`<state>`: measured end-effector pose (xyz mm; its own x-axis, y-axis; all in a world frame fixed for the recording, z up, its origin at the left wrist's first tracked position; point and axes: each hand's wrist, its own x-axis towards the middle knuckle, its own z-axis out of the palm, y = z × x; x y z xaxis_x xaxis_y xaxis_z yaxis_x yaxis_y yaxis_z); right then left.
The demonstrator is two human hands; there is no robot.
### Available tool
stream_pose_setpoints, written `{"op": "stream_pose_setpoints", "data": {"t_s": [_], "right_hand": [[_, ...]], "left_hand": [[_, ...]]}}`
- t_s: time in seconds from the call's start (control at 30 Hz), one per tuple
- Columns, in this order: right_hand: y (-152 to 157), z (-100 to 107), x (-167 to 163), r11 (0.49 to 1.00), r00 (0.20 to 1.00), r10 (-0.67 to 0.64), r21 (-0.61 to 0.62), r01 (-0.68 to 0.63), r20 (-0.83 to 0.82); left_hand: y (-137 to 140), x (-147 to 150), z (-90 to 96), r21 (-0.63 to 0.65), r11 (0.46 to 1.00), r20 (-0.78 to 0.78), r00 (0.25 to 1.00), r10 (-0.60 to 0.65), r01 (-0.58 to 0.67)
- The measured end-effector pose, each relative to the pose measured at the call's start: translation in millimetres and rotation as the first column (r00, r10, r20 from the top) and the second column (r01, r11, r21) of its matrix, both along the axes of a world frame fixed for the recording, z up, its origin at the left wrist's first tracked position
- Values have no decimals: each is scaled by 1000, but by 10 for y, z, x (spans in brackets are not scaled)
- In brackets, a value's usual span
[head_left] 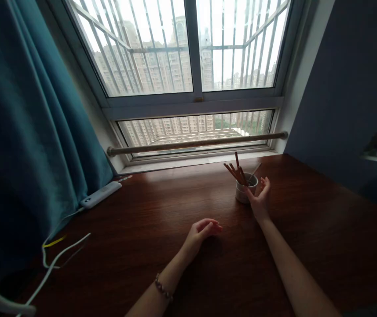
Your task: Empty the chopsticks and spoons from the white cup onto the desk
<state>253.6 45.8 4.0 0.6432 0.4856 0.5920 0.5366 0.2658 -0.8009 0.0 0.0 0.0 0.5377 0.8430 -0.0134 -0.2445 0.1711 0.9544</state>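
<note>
A small white cup point(242, 193) stands on the dark wooden desk point(142, 211) near the window, with several reddish-brown pencils point(236, 169) sticking out of it. My right hand point(259, 196) is just right of the cup, fingers apart and curled toward its rim, holding nothing that I can see. My left hand point(201, 232) rests on the desk closer to me, fingers loosely curled and empty. A beaded bracelet point(162, 289) circles my left wrist.
A white power strip point(100, 194) lies at the desk's back left, its cables point(56, 255) trailing toward the left edge. A teal curtain point(26, 132) hangs along the left. A barred window point(195, 66) and a rail point(196, 143) run behind; a dark wall point(349, 88) stands right.
</note>
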Motion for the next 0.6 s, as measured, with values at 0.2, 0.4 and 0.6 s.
{"op": "stream_pose_setpoints", "data": {"t_s": [0.2,0.4,0.6], "right_hand": [[119,-202,18,976,984,157,-137,-167,-80],[132,-263,53,986,993,109,-122,-115,-54],[58,-219,-9,988,998,-13,-150,22,61]], "left_hand": [[-7,4,30,-1,1000,-12,1000,-5,5],[-14,1,56,21,999,-20,999,-37,37],[-25,7,83,41,998,-37,998,-49,51]]}}
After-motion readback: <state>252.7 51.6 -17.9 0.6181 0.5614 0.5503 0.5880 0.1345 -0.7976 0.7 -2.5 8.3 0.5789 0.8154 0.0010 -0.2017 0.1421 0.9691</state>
